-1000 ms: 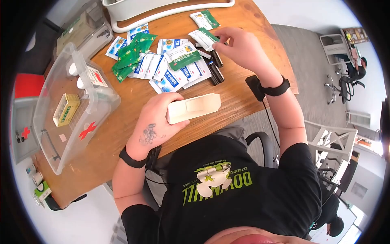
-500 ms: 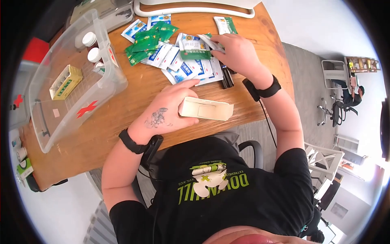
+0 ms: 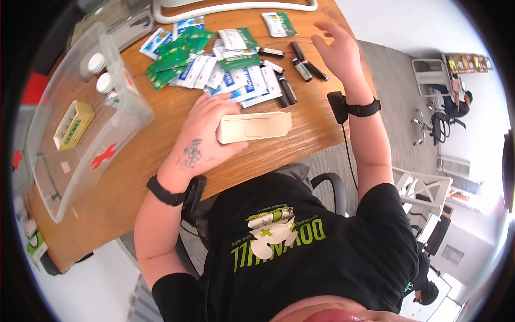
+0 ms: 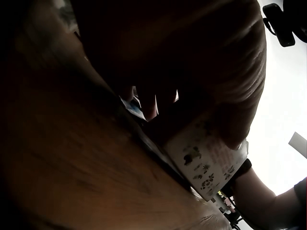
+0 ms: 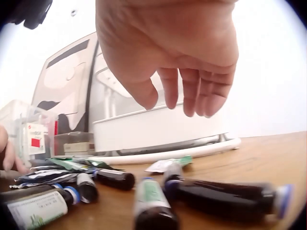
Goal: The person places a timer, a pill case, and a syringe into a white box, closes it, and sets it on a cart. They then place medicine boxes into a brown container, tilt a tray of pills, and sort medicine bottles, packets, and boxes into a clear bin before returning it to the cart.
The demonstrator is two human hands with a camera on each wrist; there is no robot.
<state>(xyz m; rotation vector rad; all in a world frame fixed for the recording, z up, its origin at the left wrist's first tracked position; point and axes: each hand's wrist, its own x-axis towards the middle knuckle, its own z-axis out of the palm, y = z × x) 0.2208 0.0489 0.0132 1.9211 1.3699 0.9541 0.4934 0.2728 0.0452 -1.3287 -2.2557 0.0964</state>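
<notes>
My left hand [image 3: 201,131] grips a small open carton [image 3: 255,127], cream inside, its open side facing up. In the left wrist view the carton's printed outer side [image 4: 206,160] shows under the thumb, close to the tabletop. Over the right part of the table my right hand [image 3: 340,53] hovers with relaxed, spread fingers and holds nothing. Below and beside it lie several dark glass vials [image 3: 301,70], seen larger as brown vials [image 5: 225,199] in the right wrist view. A lone green-and-white sachet [image 3: 279,24] lies left of the right hand.
Blue-and-white sachets [image 3: 230,80], green packets [image 3: 179,59] and green-and-white sachets [image 3: 236,38] form a pile mid-table. At left stands a clear plastic bin [image 3: 126,126] with white-capped bottles [image 3: 104,83] and a yellow box [image 3: 74,125]. A white frame [image 3: 236,13] borders the back.
The right hand released a green-and-white sachet onto the pile and moved right, uncovering several vials. The left hand kept its hold on the carton.
</notes>
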